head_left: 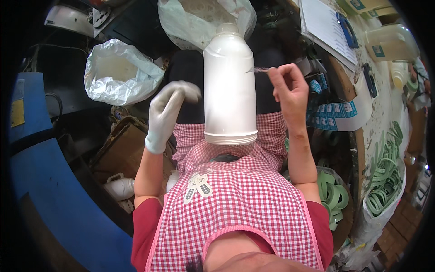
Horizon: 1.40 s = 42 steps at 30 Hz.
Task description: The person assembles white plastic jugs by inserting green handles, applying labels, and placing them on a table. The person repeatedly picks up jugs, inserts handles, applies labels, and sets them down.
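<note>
A large white plastic bottle (229,86) rests across my lap, its neck pointing away from me and its wide ribbed end close to my apron. My left hand (170,106), in a pale glove, hovers beside the bottle's left side with the fingers bent; motion smears the fingertips, and I see nothing held there. At the bottle's right, my bare right hand (290,88) pinches a thin, shiny sliver (258,70) between thumb and finger. The sliver's tip reaches over the bottle's edge in this view; whether it touches, or is a blade or plastic scrap, I cannot tell.
An open plastic bag (179,22) stands beyond the bottle, another bag (108,90) at left. On the right, a worktop (371,113) carries papers, a roll of blue labels (333,115) and green plastic rings (385,181). Blue panels (68,204) border the left.
</note>
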Each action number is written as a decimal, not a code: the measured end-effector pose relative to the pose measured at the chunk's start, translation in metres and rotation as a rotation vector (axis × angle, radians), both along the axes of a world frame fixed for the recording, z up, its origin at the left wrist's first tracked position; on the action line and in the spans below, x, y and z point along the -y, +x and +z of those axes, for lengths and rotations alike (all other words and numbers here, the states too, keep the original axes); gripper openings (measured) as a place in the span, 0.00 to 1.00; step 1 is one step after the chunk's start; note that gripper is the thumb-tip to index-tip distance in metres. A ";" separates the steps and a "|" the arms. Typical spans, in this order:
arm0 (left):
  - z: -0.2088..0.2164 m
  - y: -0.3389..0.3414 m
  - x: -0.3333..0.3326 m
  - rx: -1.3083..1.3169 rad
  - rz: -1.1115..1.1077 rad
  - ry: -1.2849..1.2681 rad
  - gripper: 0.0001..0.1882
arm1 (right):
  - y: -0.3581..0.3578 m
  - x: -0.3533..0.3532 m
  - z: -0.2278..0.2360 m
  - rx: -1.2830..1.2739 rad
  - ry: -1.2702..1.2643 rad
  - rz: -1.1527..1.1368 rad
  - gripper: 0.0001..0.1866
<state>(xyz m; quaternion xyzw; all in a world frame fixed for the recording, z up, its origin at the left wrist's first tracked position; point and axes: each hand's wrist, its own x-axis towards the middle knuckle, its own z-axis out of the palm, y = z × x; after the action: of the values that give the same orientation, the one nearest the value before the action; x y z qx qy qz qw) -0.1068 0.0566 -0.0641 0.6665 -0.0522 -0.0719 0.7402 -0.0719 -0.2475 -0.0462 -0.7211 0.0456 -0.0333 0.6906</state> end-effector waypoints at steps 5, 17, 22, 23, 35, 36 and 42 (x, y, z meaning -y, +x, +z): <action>-0.017 0.052 0.044 0.404 0.148 0.474 0.16 | 0.006 -0.023 -0.024 0.056 -0.038 0.073 0.13; -0.030 0.086 0.075 0.580 0.171 0.873 0.09 | 0.033 -0.026 -0.042 0.077 -0.522 0.031 0.21; -0.030 0.094 0.076 0.585 0.171 1.003 0.11 | 0.041 -0.028 -0.045 0.010 -0.564 0.057 0.21; -0.030 0.096 0.076 0.590 0.173 1.015 0.11 | 0.042 -0.028 -0.045 0.000 -0.580 0.063 0.21; -0.017 0.098 0.072 0.592 0.157 1.338 0.11 | 0.038 -0.007 -0.031 0.025 -1.042 0.029 0.20; -0.018 0.101 0.054 0.573 0.118 1.353 0.11 | 0.039 0.016 -0.032 0.143 -1.008 -0.042 0.20; -0.035 0.191 0.068 0.602 0.216 0.902 0.26 | 0.107 0.179 0.017 0.318 -1.257 -0.656 0.22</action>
<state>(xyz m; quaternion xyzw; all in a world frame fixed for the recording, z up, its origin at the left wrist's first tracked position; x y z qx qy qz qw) 0.0838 -0.0116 -0.0993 0.9102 -0.1568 0.1829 0.3371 0.0349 -0.4267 -0.0295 -0.9173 0.1309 -0.3628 0.0986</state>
